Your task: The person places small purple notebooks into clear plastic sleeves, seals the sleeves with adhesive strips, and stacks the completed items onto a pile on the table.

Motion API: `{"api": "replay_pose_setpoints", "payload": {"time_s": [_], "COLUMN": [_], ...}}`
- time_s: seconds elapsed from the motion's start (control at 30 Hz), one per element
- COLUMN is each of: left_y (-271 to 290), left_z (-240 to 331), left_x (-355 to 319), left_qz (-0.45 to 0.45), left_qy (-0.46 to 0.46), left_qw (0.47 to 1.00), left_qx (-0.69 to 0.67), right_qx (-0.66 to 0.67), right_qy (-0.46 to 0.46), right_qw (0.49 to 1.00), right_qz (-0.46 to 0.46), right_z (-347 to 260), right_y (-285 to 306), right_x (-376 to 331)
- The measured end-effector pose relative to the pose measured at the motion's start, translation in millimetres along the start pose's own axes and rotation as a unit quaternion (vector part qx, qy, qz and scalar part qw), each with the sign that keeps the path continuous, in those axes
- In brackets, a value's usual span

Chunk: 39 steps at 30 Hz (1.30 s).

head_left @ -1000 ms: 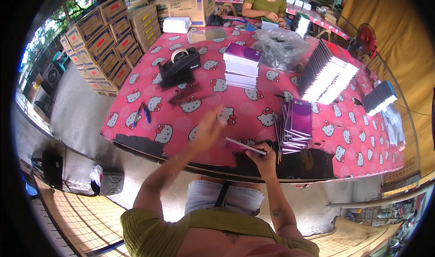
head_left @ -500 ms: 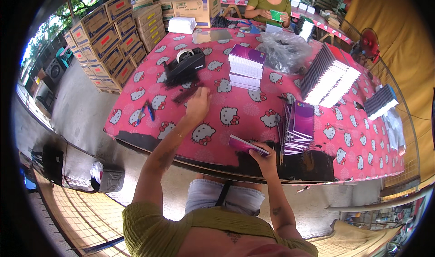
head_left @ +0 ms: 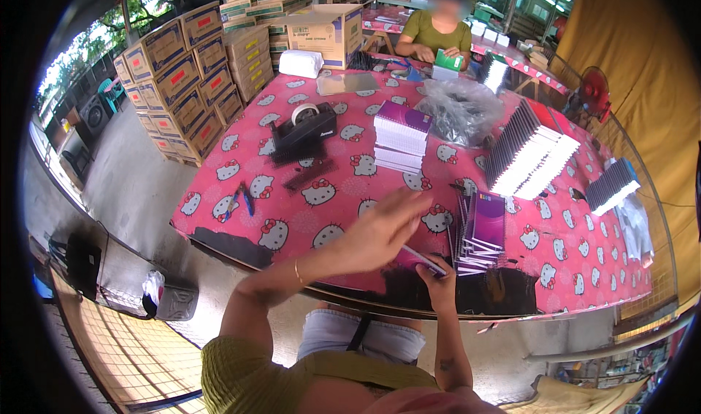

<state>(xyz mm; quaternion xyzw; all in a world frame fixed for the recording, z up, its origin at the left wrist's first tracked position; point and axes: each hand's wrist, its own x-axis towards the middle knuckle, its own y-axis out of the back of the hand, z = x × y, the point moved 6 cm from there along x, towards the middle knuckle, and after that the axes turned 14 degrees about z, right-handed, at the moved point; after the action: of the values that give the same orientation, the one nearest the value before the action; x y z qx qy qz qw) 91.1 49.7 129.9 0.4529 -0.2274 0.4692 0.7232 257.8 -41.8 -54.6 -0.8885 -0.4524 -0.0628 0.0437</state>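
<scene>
Right hand (head_left: pixel 440 286): fingers closed on the lower end of a purple notebook (head_left: pixel 423 260), held tilted above the bench (head_left: pixel 288 213) near its front edge.
Left hand (head_left: pixel 383 228): stretched across, just beside that notebook; fingers extended, palm side hidden, so I cannot tell whether they grip anything.
Fanned purple notebooks (head_left: pixel 488 220): just right of the held one.
Upright notebook stack (head_left: pixel 400 115): farther back.
Black binding strips (head_left: pixel 310 173): left, before the tape dispenser (head_left: pixel 314 125).
Step in hand: seemingly two-handed handling of one notebook.
Next move calls for: a steady right grip and careful left-finger alignment, I judge.
</scene>
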Motion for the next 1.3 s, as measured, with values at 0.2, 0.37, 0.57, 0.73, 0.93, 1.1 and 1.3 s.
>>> {"api": "replay_pose_setpoints", "payload": {"time_s": [0.2, 0.37, 0.57, 0.73, 0.93, 1.1, 1.3], "left_y": [-70, -79, -34, -15, -20, -22, -22], "left_z": [-46, -58, -76, -81, -81, -88, -95], "left_x": [-107, -119, -94, -84, -99, -105, -97], "left_qz": [-0.023, -0.038, 0.077, 0.073, -0.011, 0.026, -0.014], "left_qy": [0.153, 0.232, 0.231, 0.119, 0.175, 0.155, 0.158], "left_qw": [0.987, 0.967, 0.97, 0.99, 0.984, 0.988, 0.987], "left_qx": [-0.031, -0.101, 0.015, -0.019, -0.021, 0.005, 0.03], "right_qx": [-0.022, -0.005, -0.079, -0.065, -0.022, -0.016, -0.04], "right_qy": [0.024, 0.027, 0.048, 0.025, 0.002, -0.007, 0.03], "right_qw": [0.999, 0.999, 0.994, 0.995, 0.998, 0.998, 0.997], "right_qz": [-0.04, -0.045, -0.064, -0.069, -0.06, -0.065, -0.058], "right_z": [-11, -9, -16, -12, -2, -3, -7], "right_y": [0, -7, -1, -7, -5, -6, -5], "right_x": [5, 6, 9, 7, 11, 11, 10]}}
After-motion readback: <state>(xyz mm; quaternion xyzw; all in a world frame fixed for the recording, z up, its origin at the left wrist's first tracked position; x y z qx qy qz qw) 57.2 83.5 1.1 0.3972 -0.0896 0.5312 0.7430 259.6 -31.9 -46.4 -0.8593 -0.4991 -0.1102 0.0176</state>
